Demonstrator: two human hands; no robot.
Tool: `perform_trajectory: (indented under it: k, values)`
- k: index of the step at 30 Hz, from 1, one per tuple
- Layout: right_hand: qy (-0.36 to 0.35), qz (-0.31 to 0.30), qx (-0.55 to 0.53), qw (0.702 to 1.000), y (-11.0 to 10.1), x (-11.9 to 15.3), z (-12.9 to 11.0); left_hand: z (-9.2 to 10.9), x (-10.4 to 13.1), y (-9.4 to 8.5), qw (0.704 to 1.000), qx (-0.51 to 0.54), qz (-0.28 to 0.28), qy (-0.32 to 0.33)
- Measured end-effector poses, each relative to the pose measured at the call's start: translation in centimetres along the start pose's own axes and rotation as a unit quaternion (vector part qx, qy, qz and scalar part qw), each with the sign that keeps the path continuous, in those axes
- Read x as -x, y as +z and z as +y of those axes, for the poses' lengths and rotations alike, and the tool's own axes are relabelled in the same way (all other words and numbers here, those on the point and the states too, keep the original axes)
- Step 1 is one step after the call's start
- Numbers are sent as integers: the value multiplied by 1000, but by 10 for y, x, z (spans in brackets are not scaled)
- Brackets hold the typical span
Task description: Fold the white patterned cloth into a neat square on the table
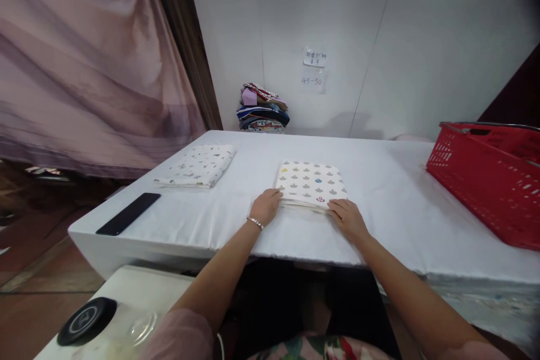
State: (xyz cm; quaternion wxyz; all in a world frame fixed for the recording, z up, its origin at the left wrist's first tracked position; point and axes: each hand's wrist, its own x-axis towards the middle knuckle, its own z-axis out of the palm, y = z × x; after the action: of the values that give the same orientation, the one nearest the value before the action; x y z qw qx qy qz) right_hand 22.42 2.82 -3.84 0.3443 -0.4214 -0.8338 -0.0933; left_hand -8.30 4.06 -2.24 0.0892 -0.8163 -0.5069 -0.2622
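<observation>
A folded white cloth (311, 181) printed with grey boat-like shapes and a few coloured ones lies flat on the white-covered table (388, 202) in front of me. At its near left corner, my left hand (266, 207), with a bracelet at the wrist, has closed fingers on the edge. My right hand (348, 218) pinches the near right corner. Several layers show along the near edge between the hands. Farther left lies a second folded white cloth (200, 164) with small scattered prints, apart from both hands.
A black phone-like slab (129, 214) lies near the table's left edge. On the right stands a red plastic basket (485, 185). Folded fabrics (264, 109) are stacked by the back wall. Below left, a black round lid (87, 322) sits on a white surface.
</observation>
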Motion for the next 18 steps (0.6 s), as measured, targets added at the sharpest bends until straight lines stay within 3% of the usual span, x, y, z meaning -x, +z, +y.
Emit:
perform_trajectory:
  k: [8,18]
  values:
    - [-2,-9,26,1000,-2,-1,-4,18,-12,-3,994,-38,-10,101]
    - [-4,12,26,1000,-3,-2,-6,18,-23,4,997,-41,-29,64]
